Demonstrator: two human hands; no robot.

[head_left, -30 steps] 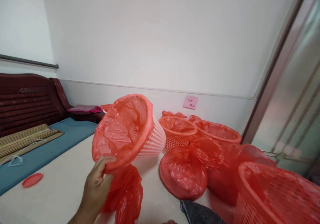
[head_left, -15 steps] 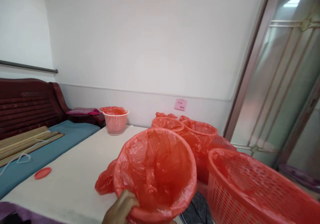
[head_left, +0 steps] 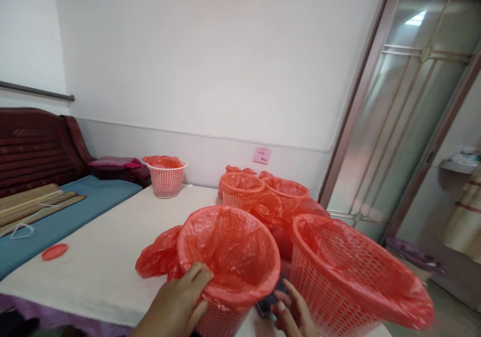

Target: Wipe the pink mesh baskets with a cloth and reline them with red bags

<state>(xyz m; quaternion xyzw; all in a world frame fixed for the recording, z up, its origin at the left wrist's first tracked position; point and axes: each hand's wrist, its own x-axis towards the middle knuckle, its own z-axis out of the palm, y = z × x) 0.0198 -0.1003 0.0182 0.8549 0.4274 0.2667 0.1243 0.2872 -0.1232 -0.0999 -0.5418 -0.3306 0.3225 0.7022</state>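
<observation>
A round red basket (head_left: 221,319) lined with a red plastic bag (head_left: 233,242) stands slightly tilted at the front of the table (head_left: 112,257). My left hand (head_left: 184,297) grips its near left rim, fingers closed over bag and rim. Spare bag film bunches out on the basket's left side. My right hand (head_left: 293,309) is beside the basket's lower right, fingers apart and partly curled, near a dark item (head_left: 266,303) on the table. Right of it is a large oval red basket (head_left: 319,282), also lined with a red bag.
Two bag-lined baskets (head_left: 242,184) (head_left: 285,187) stand behind. A white-rimmed basket (head_left: 167,182) holding red plastic is at the back left. A red ring (head_left: 54,252) lies near the table's left edge. A sliding glass door (head_left: 398,111) is on the right.
The round basket sits lower and more upright, showing its lattice side. My right hand has come into view at its right. The view has shifted slightly to the right.
</observation>
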